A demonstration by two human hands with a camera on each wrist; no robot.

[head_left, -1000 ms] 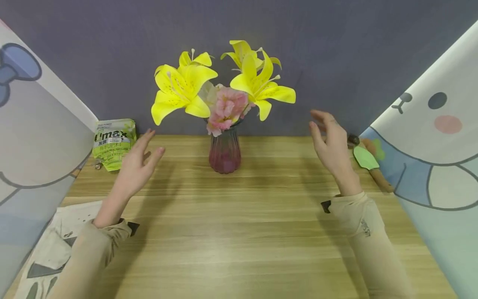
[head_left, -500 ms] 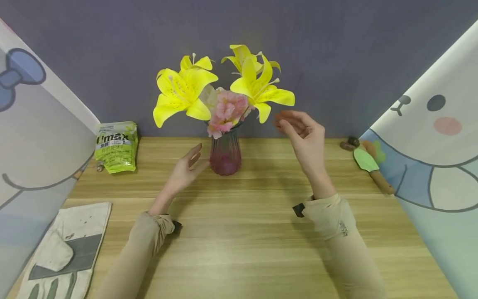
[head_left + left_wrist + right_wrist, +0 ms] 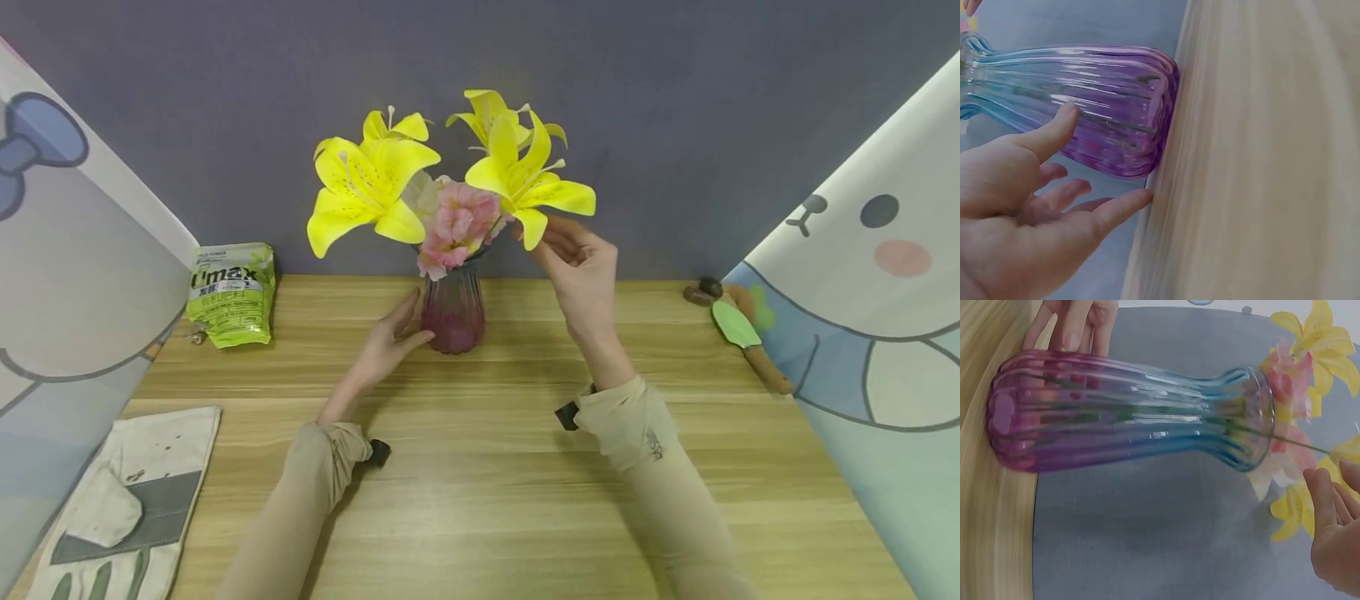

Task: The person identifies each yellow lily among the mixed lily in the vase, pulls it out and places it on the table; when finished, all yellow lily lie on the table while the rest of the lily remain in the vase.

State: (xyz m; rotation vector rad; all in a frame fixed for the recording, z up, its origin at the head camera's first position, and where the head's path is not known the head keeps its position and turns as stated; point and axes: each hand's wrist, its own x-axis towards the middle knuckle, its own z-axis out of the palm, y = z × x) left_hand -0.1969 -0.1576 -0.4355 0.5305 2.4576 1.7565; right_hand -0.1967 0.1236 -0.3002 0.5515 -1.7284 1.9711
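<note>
A ribbed glass vase [image 3: 454, 317], blue at the neck and purple at the base, stands upright at the back of the wooden table. It holds several yellow lilies [image 3: 517, 173] and pink flowers [image 3: 459, 215]. My left hand [image 3: 381, 346] is at the vase's left side, fingers spread; in the left wrist view its thumb [image 3: 1060, 128] overlaps the glass. My right hand [image 3: 588, 279] is just under the front right lily, its fingertips partly hidden by the petals. In the right wrist view a thin green stem [image 3: 1300, 443] runs from the vase close by those loosely bent fingers.
A green and white fertilizer bag [image 3: 232, 292] stands at the back left, above a pale work glove [image 3: 135, 500]. On the right lie a green trowel [image 3: 735, 323] with a wooden handle and small dark objects [image 3: 703, 292]. A grey wall [image 3: 675, 125] rises behind the table.
Both hands have come inward from the sides: the left to the vase's side, the right to beneath the front right lily. The vase and flowers stay in place.
</note>
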